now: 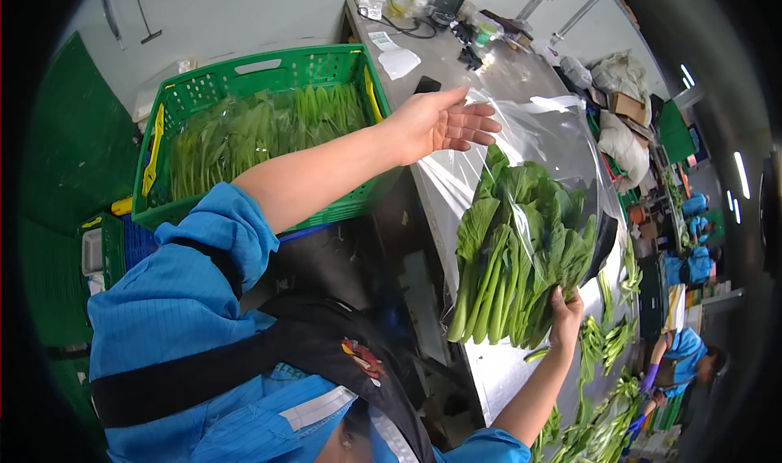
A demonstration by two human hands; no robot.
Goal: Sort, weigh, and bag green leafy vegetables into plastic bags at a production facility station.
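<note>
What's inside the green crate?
The green crate holds bagged leafy greens lying in rows. The left hand's forearm covers its near corner, and what lies under the top layer cannot be seen.

Single view, head-worn, wide fisheye, black vignette ringing the frame. Looking steeply down and forward over own chest and blue sleeves at 6 to 8 o'clock. Close range: left hand (440,125) just above centre, right hand (566,312) toward 4 o'clock, both within arm's reach. Steel table (497,76) running from 12 down to 5 o'clock, edges bowed by the lens. Green crate (244,80) at 10 to 11 o'clock. Distant co-workers small at 3 to 4 o'clock. No second view to overlap.
</note>
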